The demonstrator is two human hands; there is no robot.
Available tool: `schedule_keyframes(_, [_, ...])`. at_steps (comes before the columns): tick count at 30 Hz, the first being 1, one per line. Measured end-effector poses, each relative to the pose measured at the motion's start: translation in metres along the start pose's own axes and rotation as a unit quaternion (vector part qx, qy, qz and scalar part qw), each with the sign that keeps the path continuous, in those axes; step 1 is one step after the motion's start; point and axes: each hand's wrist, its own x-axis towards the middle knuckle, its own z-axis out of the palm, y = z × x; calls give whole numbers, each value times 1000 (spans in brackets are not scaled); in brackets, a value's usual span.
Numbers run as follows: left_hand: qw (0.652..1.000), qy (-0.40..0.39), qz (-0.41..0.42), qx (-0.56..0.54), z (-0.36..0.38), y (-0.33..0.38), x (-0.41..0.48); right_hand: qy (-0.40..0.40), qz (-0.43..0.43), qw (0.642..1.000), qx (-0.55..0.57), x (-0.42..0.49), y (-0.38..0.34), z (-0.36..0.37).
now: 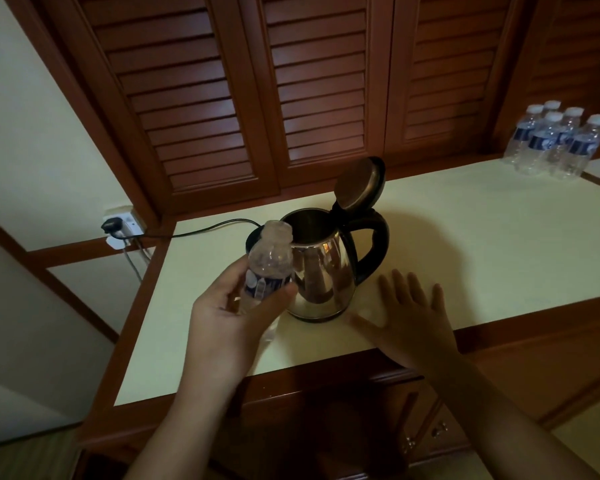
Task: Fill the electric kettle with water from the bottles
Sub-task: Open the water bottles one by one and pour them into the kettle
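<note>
Left hand point(232, 313) around bottle point(269, 261), beside kettle point(323, 268)

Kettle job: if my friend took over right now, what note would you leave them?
Left hand: fingers wrapped around a small clear plastic bottle, cap off, neck at the rim of the shiny steel electric kettle.
Right hand: open, empty, beside the kettle.
Kettle lid is up; cord is plugged in.
Water level inside: can't tell.
Left: pour, then use the six capped bottles at the back right.
</note>
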Motion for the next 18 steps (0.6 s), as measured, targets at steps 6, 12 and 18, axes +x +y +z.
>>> schedule_keyframes(6, [998,5,9,68,-10,7,27,4,-2,1000,-14,0,-1,0])
schedule_keyframes(12, [989,-6,-1,147,-22,11,58,-2,1,1000,-16,-2,0,0])
schedule_keyframes(18, [939,-2,40,342,-33,14,80,6,-4,1000,-8,-1,0,-1])
